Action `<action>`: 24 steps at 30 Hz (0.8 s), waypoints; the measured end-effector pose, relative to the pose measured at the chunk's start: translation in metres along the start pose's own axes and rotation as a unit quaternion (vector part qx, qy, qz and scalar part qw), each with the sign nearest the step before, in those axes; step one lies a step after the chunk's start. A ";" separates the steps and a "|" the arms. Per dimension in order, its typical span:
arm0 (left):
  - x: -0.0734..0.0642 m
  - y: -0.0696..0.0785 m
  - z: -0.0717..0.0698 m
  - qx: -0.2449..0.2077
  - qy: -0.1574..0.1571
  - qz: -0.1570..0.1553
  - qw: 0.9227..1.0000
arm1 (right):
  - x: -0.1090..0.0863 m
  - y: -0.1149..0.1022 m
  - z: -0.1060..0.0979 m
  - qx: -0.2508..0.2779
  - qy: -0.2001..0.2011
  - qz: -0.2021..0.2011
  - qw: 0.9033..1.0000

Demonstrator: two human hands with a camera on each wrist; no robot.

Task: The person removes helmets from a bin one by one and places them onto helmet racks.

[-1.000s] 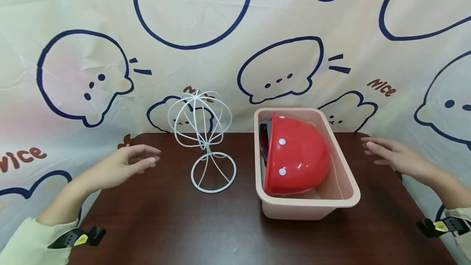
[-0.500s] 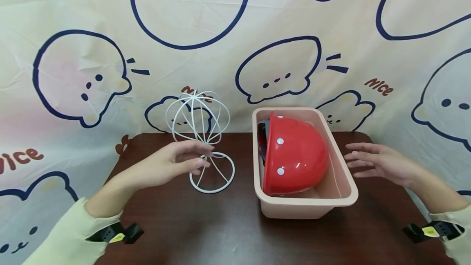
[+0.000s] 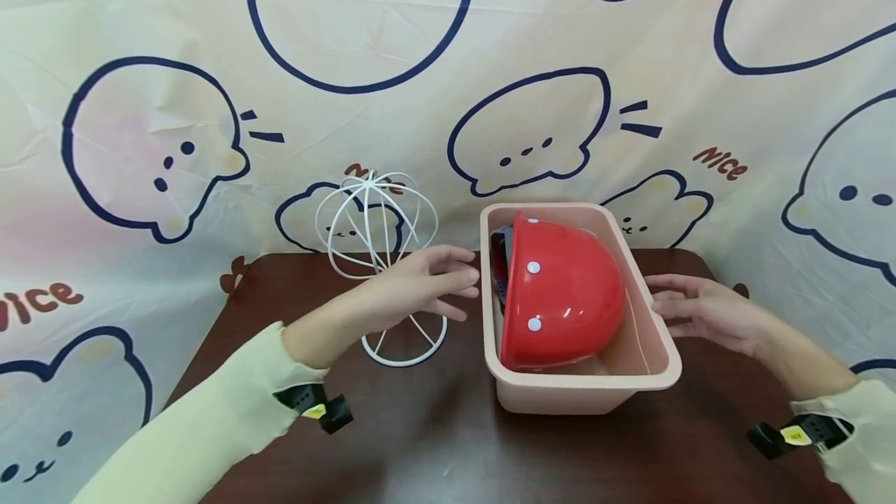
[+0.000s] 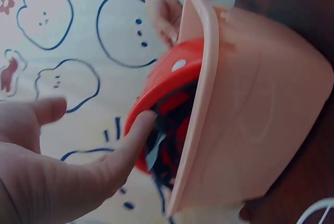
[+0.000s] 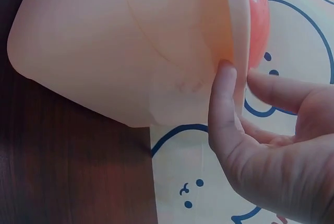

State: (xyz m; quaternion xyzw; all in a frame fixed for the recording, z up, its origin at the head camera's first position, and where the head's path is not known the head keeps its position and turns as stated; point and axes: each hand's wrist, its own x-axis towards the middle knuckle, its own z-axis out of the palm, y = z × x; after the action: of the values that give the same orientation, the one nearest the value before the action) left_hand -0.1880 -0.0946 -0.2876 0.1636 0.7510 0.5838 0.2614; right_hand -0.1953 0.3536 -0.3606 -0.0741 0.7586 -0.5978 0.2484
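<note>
A red helmet with white dots lies on its side in a pink plastic bin. Its dark inner straps show in the left wrist view. My left hand reaches toward the bin's left rim, fingers slightly bent with nothing between them. In the left wrist view a fingertip overlaps the helmet's edge. At the bin's right rim is my right hand, its thumb by the rim and a finger close along the outer wall, the fingers loosely bent.
A white wire hat stand with a round base stands left of the bin, partly hidden behind my left hand. The dark wooden table backs onto a cartoon-printed cloth. A camera is strapped to each wrist.
My left hand has swept right, past the front of the wire stand, to near the bin's left side. My right hand has moved left to the bin's right rim. Bin and helmet stay put.
</note>
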 end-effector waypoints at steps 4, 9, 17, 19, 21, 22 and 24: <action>0.017 0.004 0.014 -0.035 0.011 -0.019 0.999 | 0.001 0.001 0.002 0.000 0.007 -0.001 1.000; 0.033 0.009 0.026 -0.049 0.009 -0.051 0.997 | 0.001 0.002 0.003 -0.009 0.012 -0.002 1.000; 0.050 0.008 0.033 -0.066 -0.002 -0.077 0.995 | 0.002 0.002 0.003 -0.003 0.011 0.003 1.000; 0.053 0.007 0.036 -0.069 -0.005 -0.085 0.994 | 0.002 0.001 0.003 -0.004 0.012 0.005 1.000; 0.055 0.006 0.038 -0.069 -0.009 -0.092 0.993 | 0.002 0.001 0.004 -0.005 0.013 0.007 1.000; 0.056 0.005 0.039 -0.067 -0.010 -0.093 0.993 | 0.002 0.001 0.004 -0.005 0.013 0.007 1.000; 0.057 0.004 0.041 -0.064 -0.010 -0.095 0.993 | 0.001 0.000 0.004 -0.006 0.013 0.006 1.000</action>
State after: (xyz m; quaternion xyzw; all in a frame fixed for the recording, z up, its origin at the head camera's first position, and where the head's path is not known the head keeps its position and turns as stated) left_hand -0.2105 -0.0292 -0.3029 0.0807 0.7218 0.6012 0.3333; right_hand -0.1945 0.3494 -0.3619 -0.0629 0.7659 -0.5926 0.2414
